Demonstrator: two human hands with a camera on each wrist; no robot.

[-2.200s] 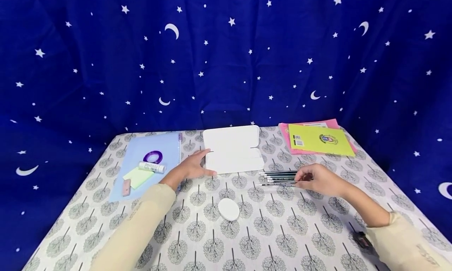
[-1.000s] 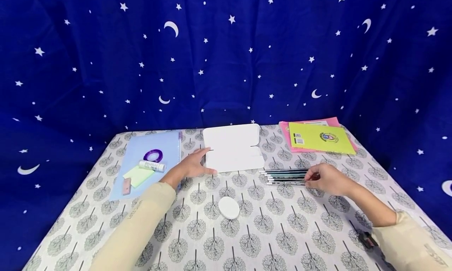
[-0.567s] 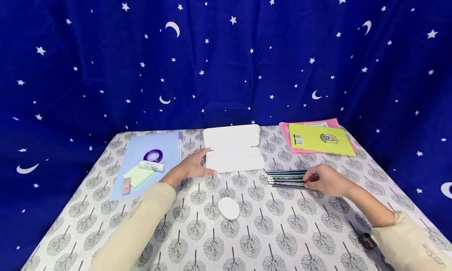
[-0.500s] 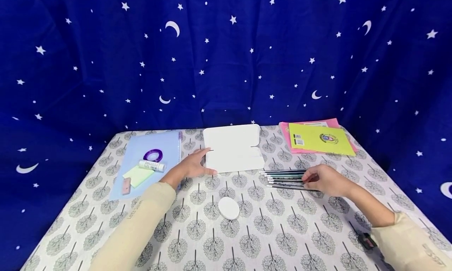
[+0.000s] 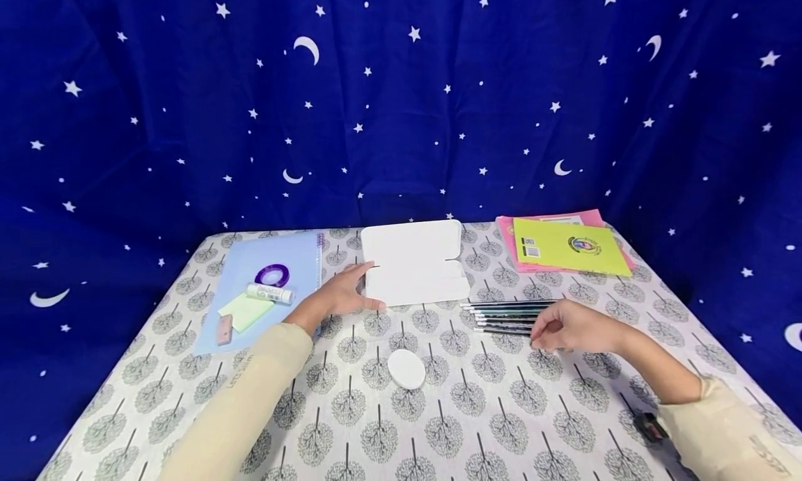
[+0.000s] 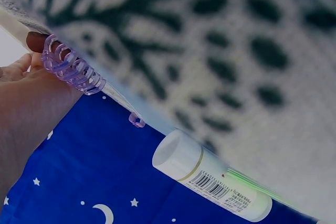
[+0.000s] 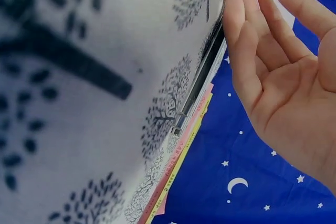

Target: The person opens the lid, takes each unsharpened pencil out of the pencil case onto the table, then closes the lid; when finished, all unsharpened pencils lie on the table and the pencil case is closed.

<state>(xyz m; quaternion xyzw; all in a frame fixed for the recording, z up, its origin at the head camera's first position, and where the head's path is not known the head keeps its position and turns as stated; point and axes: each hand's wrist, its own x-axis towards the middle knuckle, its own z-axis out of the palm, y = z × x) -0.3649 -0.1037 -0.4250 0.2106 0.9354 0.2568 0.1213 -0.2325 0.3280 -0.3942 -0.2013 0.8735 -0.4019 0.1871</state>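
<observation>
Slim dark pencils (image 5: 501, 317) lie just before the right hand's (image 5: 573, 328) relaxed, empty fingers (image 7: 247, 51). The left hand (image 5: 341, 296) rests flat-fingered against a smooth white case (image 5: 413, 262); beside it, a purple-spiralled notebook (image 5: 294, 258).

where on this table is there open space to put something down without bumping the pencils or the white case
The widest bare tablecloth is the near strip, in front of the white oval eraser and between both sleeves. A smaller patch lies between the eraser and the pencils. The far edge is crowded: blue notebook, white case, yellow booklet.
</observation>
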